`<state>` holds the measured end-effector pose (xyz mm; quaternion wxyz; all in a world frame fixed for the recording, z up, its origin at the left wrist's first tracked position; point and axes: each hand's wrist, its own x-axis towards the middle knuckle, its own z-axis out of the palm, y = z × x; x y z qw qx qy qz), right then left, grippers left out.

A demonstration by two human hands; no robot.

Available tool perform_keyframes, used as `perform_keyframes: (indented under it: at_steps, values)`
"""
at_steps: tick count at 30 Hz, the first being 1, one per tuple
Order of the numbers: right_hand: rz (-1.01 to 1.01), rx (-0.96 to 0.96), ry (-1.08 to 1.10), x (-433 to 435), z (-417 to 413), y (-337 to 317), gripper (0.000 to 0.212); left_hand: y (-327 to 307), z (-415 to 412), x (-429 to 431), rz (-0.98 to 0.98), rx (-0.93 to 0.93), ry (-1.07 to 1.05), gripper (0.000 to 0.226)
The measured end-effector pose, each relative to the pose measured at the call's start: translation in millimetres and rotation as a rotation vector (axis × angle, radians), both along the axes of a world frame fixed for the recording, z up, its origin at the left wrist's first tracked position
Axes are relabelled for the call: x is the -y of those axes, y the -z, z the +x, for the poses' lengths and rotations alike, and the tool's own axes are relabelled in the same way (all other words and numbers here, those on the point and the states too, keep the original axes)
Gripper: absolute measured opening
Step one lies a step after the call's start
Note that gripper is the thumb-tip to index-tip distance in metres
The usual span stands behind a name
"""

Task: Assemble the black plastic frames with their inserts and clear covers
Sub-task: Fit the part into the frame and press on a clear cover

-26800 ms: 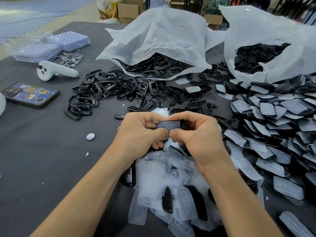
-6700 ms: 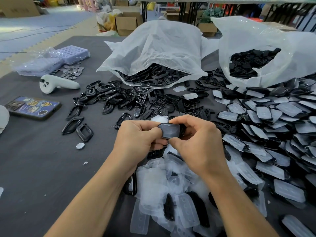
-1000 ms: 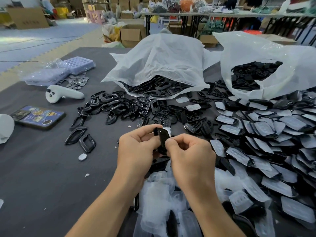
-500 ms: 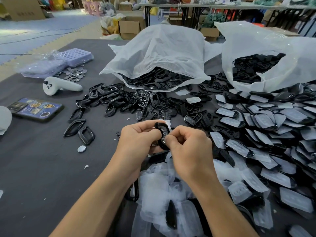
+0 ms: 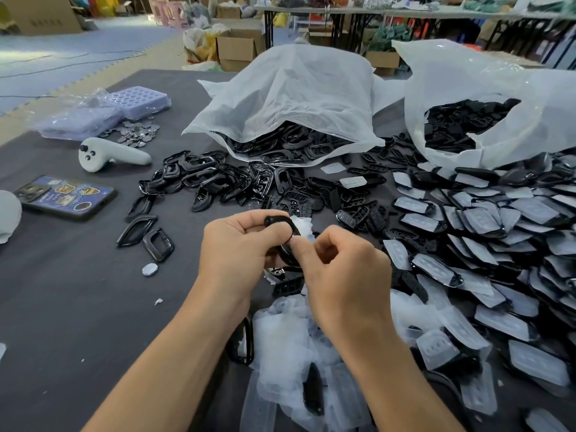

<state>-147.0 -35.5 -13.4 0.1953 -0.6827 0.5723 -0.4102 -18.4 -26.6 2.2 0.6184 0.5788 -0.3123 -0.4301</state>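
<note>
Clear covers (image 5: pixel 290 335) heaped nearest, under wrists. Left hand (image 5: pixel 237 244) grips black frame (image 5: pixel 278 220) above table centre; right hand (image 5: pixel 341 275) pinches frame's near edge. Beyond: loose frames (image 5: pixel 202 176) on grey table (image 5: pixel 78 291). White bags (image 5: pixel 290 95) farthest.

— What lies beyond the dark grey table (image 5: pixel 78 307)?
— Blue-grey floor mats (image 5: pixel 78 54) at ten o'clock, cardboard boxes (image 5: pixel 238 49) at twelve.
— And farther back?
— A long table (image 5: pixel 374 10) on black legs, at one o'clock, under soft, even light.
</note>
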Motion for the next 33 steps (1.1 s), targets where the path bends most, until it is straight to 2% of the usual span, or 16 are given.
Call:
perform_keyframes:
  at_steps: [4, 8, 13, 20, 22, 24, 26, 30, 33]
  values:
    - [0.035, 0.124, -0.066, 0.5, 0.3, 2.7, 0.023, 3.4, -3.1, -1.0, -0.015, -0.017, 0.030, 0.029]
    - [0.208, 0.258, -0.101, 9.1, -9.9, -2.1, 0.018, 4.9, -0.5, 0.0, -0.048, 0.119, 0.082, 0.028]
    - [0.248, 0.283, -0.170, 12.7, -19.3, -4.5, 0.022, 9.3, 4.5, 1.0, -0.023, 0.153, 0.161, 0.023]
    - [0.340, 0.353, -0.250, 10.9, -14.6, -5.4, 0.012, 10.9, 1.3, 1.8, -0.090, 0.238, 0.017, 0.021]
    - [0.330, 0.431, -0.245, 9.5, -13.4, -5.9, 0.011, 9.8, -2.0, 0.3, -0.113, 0.182, -0.004, 0.019]
    - [0.324, 0.511, -0.208, 8.4, -12.5, -7.1, 0.012, 7.6, -6.3, -2.4, -0.095, 0.071, 0.091, 0.013]
    - [0.296, 0.460, -0.175, 7.6, -11.2, -6.9, 0.014, 7.5, -10.1, -3.1, -0.054, 0.049, 0.155, 0.016]
    - [0.136, 0.165, -0.085, 9.7, -17.7, -8.2, 0.015, 8.5, -9.9, 1.3, -0.036, 0.114, 0.011, 0.031]
    - [0.037, -0.007, 0.003, 16.4, -36.0, -10.7, 0.018, 5.6, 1.9, 4.1, -0.026, 0.025, -0.025, 0.024]
